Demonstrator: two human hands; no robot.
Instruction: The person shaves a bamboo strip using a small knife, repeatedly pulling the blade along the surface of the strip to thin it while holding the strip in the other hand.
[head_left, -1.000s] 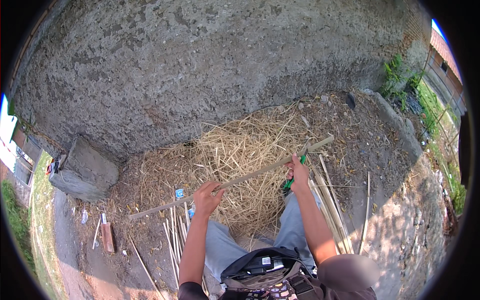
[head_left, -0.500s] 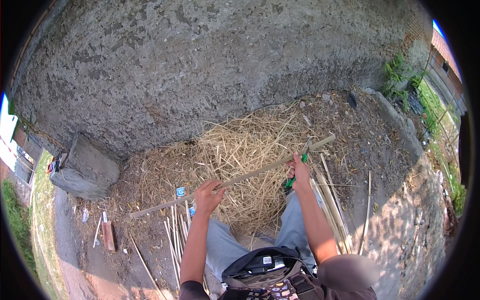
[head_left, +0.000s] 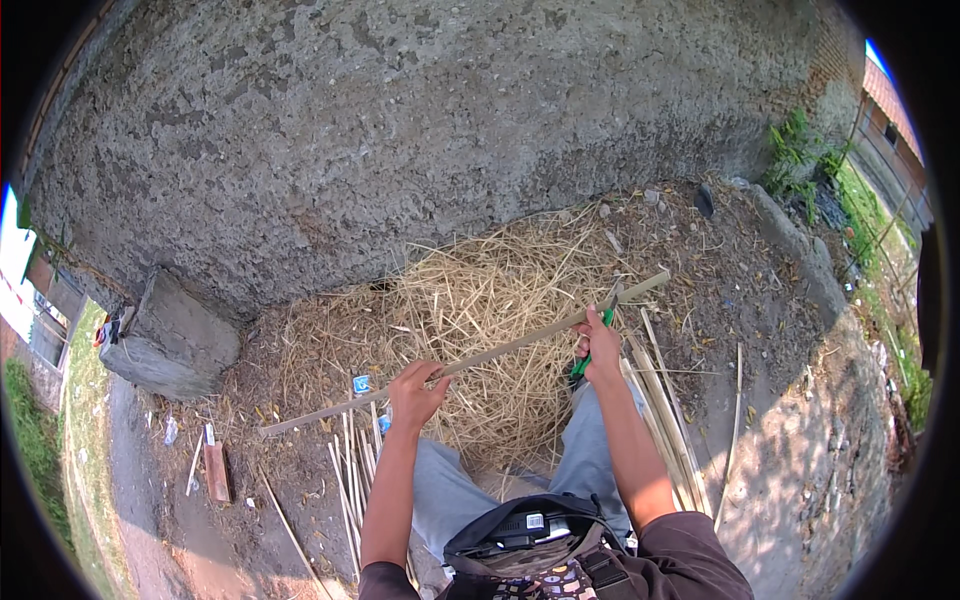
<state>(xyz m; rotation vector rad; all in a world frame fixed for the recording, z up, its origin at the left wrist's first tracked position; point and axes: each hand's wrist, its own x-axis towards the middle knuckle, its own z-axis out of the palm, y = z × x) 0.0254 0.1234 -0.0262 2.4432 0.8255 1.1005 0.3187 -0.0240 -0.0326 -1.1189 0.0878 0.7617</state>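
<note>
A long, flat bamboo strip [head_left: 510,346] runs slantwise across in front of me, its right end higher in the picture. My left hand [head_left: 415,393] is closed around the strip left of its middle, thumb and fingers pinching it. Near the strip's right end my right hand [head_left: 600,350] grips a knife with a green handle [head_left: 608,317]. Its dark blade lies against the strip, pointing away from me. The right thumb rests by the strip; how the other fingers sit is partly hidden. Beneath the strip spreads a heap of pale bamboo shavings [head_left: 490,300].
Split bamboo strips lie on the ground beside my right leg [head_left: 665,420] and my left leg [head_left: 350,480]. A rough grey wall [head_left: 450,130] rises ahead, with a concrete block [head_left: 175,345] at its left. A reddish-brown piece [head_left: 216,470] lies at the left. A black pouch [head_left: 520,530] sits at my waist.
A blurred round patch over my right upper arm is gone, so the dark sleeve shows now. Both hands, the knife and the bamboo strip stay almost where they were.
</note>
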